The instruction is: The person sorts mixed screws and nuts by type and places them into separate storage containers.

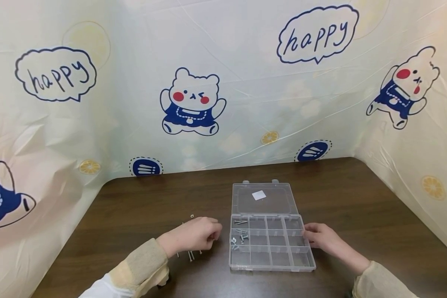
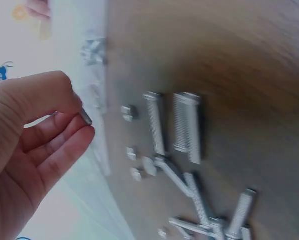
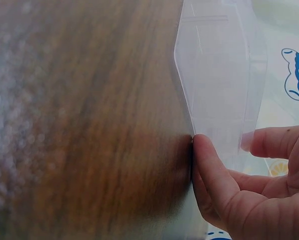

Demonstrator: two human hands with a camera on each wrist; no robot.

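Observation:
My left hand [image 1: 197,234], just left of the plastic compartment box [image 1: 259,257], pinches a small metal screw [image 2: 87,117] between thumb and fingers; only one end of it shows. Below that hand, several loose bolts [image 2: 156,122] and small nuts [image 2: 128,113] lie on the table. At the box's right side, my right hand [image 1: 320,236] holds the edge, thumb at the upper rim and fingers low against the wall in the right wrist view. Bolts and other small hardware [image 1: 242,236] lie in the box's left column of compartments.
The box's clear lid [image 1: 262,203] is folded back flat behind it, with a white label [image 1: 258,195] on it. A brown wooden table [image 1: 164,194] carries everything. A printed curtain [image 1: 246,99] encloses the back and sides.

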